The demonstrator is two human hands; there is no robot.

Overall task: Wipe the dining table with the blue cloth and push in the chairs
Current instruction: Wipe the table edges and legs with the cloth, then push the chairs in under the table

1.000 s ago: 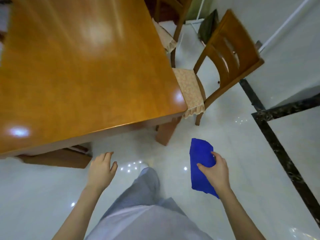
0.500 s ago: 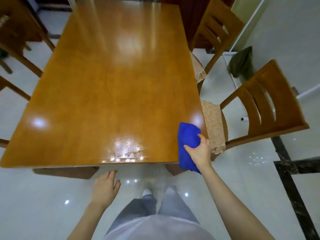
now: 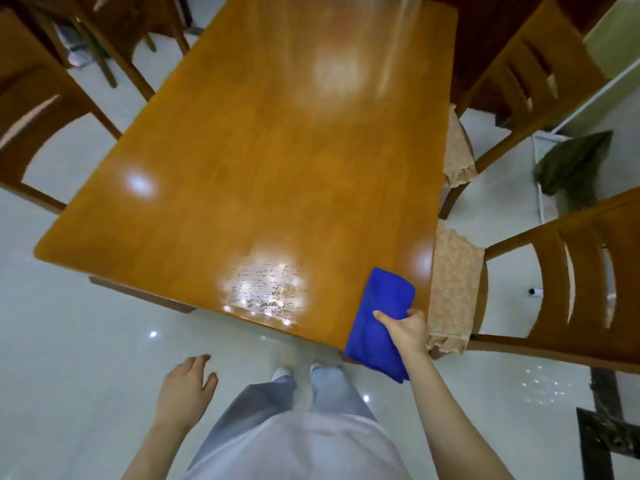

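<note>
The glossy orange-brown dining table (image 3: 277, 161) fills the middle of the head view. My right hand (image 3: 405, 330) grips the folded blue cloth (image 3: 377, 323) over the table's near right corner; the cloth's lower end hangs past the edge. My left hand (image 3: 185, 389) hangs below the near edge with relaxed fingers and holds nothing. Two wooden chairs with beige cushions stand pulled out on the right, a near chair (image 3: 568, 282) and a far chair (image 3: 519, 74). Another chair (image 3: 38, 112) stands on the left.
White glossy tile floor (image 3: 69, 375) lies around the table. A dark green cloth (image 3: 571, 164) hangs by the right wall. More chair legs (image 3: 114, 46) show at the far left. A dark floor strip (image 3: 609, 434) runs at bottom right. My legs stand at the table's near edge.
I have stepped up to the table's near end and the view has swung onto its top. My right hand has raised the blue cloth from floor height to the near right corner.
</note>
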